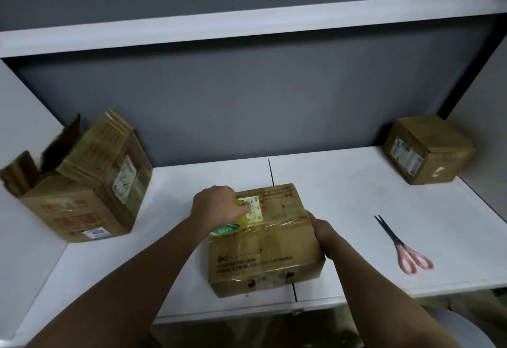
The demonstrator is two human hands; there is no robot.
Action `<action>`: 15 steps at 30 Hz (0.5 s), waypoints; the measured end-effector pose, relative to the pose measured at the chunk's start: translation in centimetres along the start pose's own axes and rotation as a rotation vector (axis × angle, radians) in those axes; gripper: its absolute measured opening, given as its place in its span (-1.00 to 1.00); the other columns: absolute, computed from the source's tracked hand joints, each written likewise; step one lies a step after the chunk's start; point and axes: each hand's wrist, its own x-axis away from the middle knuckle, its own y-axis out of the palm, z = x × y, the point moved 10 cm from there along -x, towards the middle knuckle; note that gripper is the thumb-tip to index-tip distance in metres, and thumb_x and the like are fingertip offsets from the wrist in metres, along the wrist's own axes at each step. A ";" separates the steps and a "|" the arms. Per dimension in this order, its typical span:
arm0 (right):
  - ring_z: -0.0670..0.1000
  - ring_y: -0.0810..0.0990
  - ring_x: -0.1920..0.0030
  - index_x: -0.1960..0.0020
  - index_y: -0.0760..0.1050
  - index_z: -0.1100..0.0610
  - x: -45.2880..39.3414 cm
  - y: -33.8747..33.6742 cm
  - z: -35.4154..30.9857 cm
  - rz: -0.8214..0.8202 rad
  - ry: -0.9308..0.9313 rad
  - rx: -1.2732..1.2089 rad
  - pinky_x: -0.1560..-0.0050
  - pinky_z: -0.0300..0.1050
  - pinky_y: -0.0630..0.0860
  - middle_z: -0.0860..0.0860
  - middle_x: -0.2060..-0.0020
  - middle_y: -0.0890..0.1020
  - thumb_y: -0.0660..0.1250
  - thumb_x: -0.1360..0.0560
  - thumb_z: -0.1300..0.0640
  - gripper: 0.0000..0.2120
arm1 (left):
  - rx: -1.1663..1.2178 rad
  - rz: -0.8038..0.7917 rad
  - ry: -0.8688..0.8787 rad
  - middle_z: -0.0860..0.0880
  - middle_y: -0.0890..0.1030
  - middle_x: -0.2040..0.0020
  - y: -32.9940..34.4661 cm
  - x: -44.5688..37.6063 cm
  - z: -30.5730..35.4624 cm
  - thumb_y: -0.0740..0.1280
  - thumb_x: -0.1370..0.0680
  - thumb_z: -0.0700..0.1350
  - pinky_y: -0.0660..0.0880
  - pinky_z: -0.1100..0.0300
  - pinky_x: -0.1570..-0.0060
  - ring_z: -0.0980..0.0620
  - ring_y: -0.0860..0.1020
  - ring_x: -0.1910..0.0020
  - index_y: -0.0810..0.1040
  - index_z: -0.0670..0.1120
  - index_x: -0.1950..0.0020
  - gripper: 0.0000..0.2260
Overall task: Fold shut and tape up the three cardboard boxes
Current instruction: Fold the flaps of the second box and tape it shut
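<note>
At the near edge of the white surface point(343, 199), a closed cardboard box point(264, 240) lies flat, a strip of clear tape stretched across its top. The left hand point(216, 206) grips a tape roll point(229, 225) at the box's left edge; the right hand point(325, 232) clasps the right edge, apparently pinning the tape's end. Pink-handled scissors point(403, 246) lie to the right. Farther back, 1 open-flapped box point(79, 180) stands left and 1 sealed box point(428, 149) right.
</note>
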 end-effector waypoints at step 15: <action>-0.18 0.31 -0.31 -0.53 0.11 0.13 5.9 1.8 -4.0 0.036 -0.479 0.156 -0.22 -0.50 0.20 -0.20 -0.24 0.33 0.17 -0.63 0.03 -0.47 | -0.007 0.013 0.027 0.08 0.57 0.20 -0.1 0.1 -0.1 0.27 -0.47 0.29 0.35 0.23 0.28 0.08 0.52 0.23 0.58 0.00 0.08 -0.63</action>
